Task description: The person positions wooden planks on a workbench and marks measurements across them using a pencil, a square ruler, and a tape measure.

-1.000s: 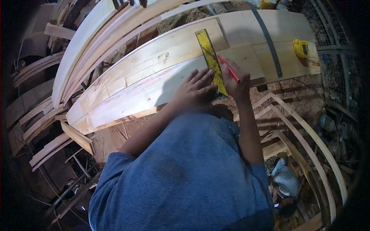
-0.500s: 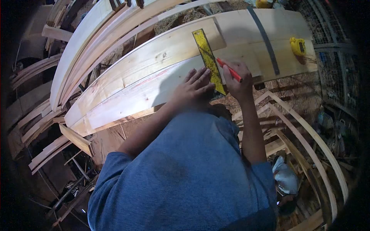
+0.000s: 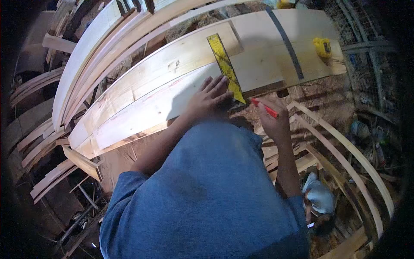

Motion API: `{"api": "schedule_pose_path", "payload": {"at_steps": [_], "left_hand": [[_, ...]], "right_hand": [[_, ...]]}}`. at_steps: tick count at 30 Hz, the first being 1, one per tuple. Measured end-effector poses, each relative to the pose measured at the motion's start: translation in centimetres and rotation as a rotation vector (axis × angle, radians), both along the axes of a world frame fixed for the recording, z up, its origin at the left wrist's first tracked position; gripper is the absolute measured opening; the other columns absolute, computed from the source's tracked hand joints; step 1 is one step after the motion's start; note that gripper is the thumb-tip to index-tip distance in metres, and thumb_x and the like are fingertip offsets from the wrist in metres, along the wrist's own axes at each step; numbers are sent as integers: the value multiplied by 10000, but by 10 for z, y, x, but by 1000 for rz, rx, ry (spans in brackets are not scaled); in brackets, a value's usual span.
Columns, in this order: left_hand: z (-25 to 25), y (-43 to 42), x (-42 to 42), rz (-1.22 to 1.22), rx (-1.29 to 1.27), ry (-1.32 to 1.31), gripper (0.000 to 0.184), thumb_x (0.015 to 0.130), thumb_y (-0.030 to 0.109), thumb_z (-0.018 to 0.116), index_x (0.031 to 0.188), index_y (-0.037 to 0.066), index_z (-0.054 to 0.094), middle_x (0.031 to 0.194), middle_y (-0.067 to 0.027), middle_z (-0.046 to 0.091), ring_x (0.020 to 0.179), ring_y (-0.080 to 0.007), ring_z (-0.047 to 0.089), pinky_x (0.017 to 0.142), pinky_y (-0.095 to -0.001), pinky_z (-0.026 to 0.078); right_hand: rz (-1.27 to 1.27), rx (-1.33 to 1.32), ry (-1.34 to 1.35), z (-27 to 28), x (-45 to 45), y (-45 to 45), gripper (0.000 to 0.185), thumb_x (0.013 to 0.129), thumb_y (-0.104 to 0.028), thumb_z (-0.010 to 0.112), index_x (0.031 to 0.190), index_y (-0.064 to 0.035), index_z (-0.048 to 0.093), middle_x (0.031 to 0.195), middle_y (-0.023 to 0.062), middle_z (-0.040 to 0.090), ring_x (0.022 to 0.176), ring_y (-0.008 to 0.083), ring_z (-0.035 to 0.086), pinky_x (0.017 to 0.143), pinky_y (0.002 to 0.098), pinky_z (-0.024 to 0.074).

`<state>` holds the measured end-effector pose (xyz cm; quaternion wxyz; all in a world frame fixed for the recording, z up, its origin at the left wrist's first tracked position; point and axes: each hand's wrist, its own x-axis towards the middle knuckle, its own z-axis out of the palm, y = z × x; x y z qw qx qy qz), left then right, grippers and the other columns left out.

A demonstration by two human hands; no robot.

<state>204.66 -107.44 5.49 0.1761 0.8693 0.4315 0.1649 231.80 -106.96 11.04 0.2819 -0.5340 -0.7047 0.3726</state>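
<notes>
My left hand (image 3: 210, 98) lies flat with its fingers spread over a pale wooden board (image 3: 142, 101). Its fingertips touch a yellow carpenter's square (image 3: 225, 62), whose worn blade lies across the board. The near end of the square, by the board's front edge, is partly hidden by that hand. A red pencil (image 3: 267, 108) is pinched in my right hand (image 3: 276, 123). The pencil's tip points at the square's near corner, at the board's front edge; whether it touches the wood I cannot tell.
A dark metal strip (image 3: 284, 41) crosses the board further right, with a yellow tape measure (image 3: 322, 47) beyond it. Curved wooden pieces (image 3: 82, 64) stand at the upper left. Bent strips (image 3: 345, 142) rise at the right, near a white bag (image 3: 320, 196).
My right hand has moved toward me with the pencil, from partway along the square's blade to its near end. My left hand stays pressed by the square. The view has shifted slightly.
</notes>
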Motion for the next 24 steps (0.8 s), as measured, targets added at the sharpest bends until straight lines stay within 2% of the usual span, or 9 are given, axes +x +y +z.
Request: {"api": "schedule_pose_path", "payload": {"at_steps": [3,4,10,13,16,19,22,23,24], "left_hand": [[-1,1,2,-18,-12,-31,675,744,301,715,1373,159,514,1534,-234,323,1440,-406,278,1174,-538,210],[0,3,5,-26,-21,-51,672,746,303,711,1372,156,517,1533,-234,323,1441,-408,273,1174,-539,213],[-8,16,30,-26,36,-84,623,766,321,693,1342,136,545,1526,-238,331,1438,-413,275,1159,-552,245],[-2,16,32,-19,9,-82,605,780,325,692,1337,136,550,1526,-237,333,1437,-415,279,1154,-555,248],[-4,17,32,-22,0,-74,587,794,322,690,1334,138,554,1523,-235,338,1436,-415,279,1146,-558,257],[-7,19,30,-29,90,-43,575,805,423,706,1266,95,608,1455,-240,432,1402,-394,352,1143,-545,272],[-5,19,30,-32,7,-68,611,782,340,713,1338,143,551,1528,-224,338,1432,-418,286,1140,-564,263],[-3,18,31,-14,23,-48,609,801,426,705,1306,108,583,1503,-224,376,1431,-379,305,1158,-539,243],[-3,19,31,-16,24,-47,609,801,426,705,1306,108,583,1503,-224,376,1431,-379,305,1158,-539,243]], "right_hand": [[-168,197,79,5,5,9,211,903,-84,614,1087,-11,688,900,148,675,875,305,649,769,396,512],[-242,117,91,7,6,12,208,929,-90,601,1105,-18,685,910,139,668,872,302,648,780,381,509],[-205,252,112,-18,-7,38,236,941,-105,591,1143,-13,671,1027,181,695,932,307,669,807,376,521],[-167,104,246,-31,-18,43,248,950,-124,583,1154,-8,662,1082,197,691,986,319,678,831,382,528],[-180,128,197,-45,-26,46,271,979,-161,572,1170,14,653,1080,163,702,990,248,681,857,345,522],[-157,233,188,-46,-31,53,264,972,-160,578,1160,7,659,1073,160,707,977,254,689,844,345,527],[-148,160,175,-42,-34,57,264,954,-163,586,1184,-56,661,1083,204,690,1003,325,681,838,401,533],[-133,165,107,-46,-33,60,280,955,-187,593,1197,-62,655,1099,208,685,1025,323,677,849,408,533],[-135,166,107,-47,-33,60,280,955,-187,593,1197,-62,655,1099,208,685,1025,323,677,849,408,533]]}}
